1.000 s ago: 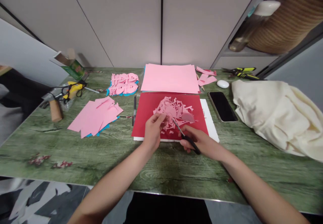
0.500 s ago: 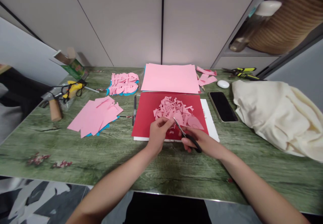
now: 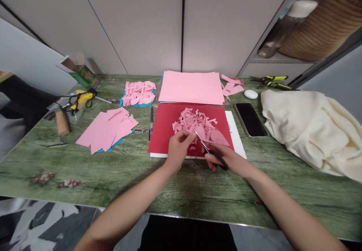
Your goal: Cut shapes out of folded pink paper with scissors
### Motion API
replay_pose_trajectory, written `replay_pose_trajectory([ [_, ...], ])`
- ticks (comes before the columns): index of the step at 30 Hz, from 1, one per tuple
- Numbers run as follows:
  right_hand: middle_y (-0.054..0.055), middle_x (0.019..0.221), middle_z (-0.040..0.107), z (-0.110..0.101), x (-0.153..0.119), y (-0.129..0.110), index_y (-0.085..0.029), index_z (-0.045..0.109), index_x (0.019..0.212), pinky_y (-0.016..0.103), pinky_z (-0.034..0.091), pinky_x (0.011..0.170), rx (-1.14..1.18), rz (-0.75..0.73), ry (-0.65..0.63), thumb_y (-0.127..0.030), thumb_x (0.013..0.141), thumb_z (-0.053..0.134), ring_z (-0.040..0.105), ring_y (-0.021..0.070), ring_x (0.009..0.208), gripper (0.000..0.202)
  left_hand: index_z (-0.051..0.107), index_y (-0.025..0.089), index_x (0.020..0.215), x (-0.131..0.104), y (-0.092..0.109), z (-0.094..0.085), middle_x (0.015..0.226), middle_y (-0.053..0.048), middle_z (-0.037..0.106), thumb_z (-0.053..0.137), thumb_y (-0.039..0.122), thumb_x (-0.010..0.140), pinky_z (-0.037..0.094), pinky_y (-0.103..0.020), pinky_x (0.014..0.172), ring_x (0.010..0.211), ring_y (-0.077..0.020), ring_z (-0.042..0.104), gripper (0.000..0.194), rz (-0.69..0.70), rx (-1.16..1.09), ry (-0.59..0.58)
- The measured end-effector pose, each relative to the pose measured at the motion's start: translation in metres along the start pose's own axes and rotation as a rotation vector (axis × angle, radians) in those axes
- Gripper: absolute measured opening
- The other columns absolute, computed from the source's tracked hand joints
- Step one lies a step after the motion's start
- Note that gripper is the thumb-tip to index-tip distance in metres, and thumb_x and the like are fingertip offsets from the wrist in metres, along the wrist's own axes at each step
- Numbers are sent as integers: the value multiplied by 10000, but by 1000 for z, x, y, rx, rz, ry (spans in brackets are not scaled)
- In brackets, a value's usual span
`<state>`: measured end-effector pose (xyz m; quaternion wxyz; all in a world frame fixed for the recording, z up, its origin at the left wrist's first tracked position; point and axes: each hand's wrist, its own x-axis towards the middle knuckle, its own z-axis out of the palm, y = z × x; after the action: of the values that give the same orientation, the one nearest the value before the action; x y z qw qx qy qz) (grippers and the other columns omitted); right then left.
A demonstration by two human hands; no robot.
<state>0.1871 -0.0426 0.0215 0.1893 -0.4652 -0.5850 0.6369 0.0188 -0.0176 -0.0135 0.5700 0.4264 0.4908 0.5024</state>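
Your left hand (image 3: 179, 148) has its thumb and fingertips pressed together on the near-left edge of a pink paper piece (image 3: 200, 131). The piece lies just beyond those fingertips, slightly to their right, above the red sheet (image 3: 161, 130); it blends into the paper behind, so its full outline and long axis cannot be told. Your right hand (image 3: 223, 157) is closed around the black handles of the scissors (image 3: 202, 143). Their long axis runs slantwise, from the handles near you on the right to the tips farther off on the left, and those tips meet the paper right beside your left fingertips. The left hand is nearer to the piece; from the right hand it lies ahead and to the left. You cannot tell how far the blades are parted.

Counted: one pair of scissors, one red sheet, one pen (image 3: 151, 122) left of it, and to its right one phone (image 3: 250, 119) and one white oval object (image 3: 250, 94). You have two piles of pink sheets, a flat one (image 3: 191, 88) behind the red sheet and a fanned one (image 3: 106, 130) to the left on the surface (image 3: 181, 198), plus one cluster of pink cut-outs (image 3: 139, 93). The heaped scraps (image 3: 194, 119) overlap too much to count.
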Motion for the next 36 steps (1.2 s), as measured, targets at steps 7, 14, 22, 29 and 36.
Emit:
replay_pose_trajectory([
  [7,-23,590,526,-1,-1,-2,-173,516,712,238,365,514,-52,21,-3,-493,806,549,493,112,542,335,586,157,651,2,1,-1,613,18,556,631,367,723,376,-223,610,615,-112,489,226,33,72,-17],
  [14,-20,555,502,-2,0,-3,-176,501,637,231,367,498,-83,-49,-4,-505,819,520,468,107,522,377,579,163,658,1,2,-2,629,15,550,615,368,737,381,-231,630,636,-120,493,223,66,89,-30],
  [22,-27,535,494,-2,2,3,-172,492,632,223,353,486,-76,-108,-9,-479,836,515,462,99,504,370,579,163,643,1,4,-2,617,17,553,618,361,734,385,-228,630,629,-119,497,222,84,92,-14],
  [29,-27,527,482,2,3,2,-179,475,634,230,368,493,-66,-126,13,-495,835,507,461,103,503,376,584,162,654,1,5,-2,633,12,561,613,350,741,389,-228,632,639,-119,503,209,83,89,-10],
  [36,-51,529,485,4,2,0,-192,481,784,241,380,505,-40,-62,43,-537,809,522,479,109,497,348,589,164,642,0,4,-1,623,18,561,631,345,722,388,-223,628,632,-113,500,202,58,38,16],
])
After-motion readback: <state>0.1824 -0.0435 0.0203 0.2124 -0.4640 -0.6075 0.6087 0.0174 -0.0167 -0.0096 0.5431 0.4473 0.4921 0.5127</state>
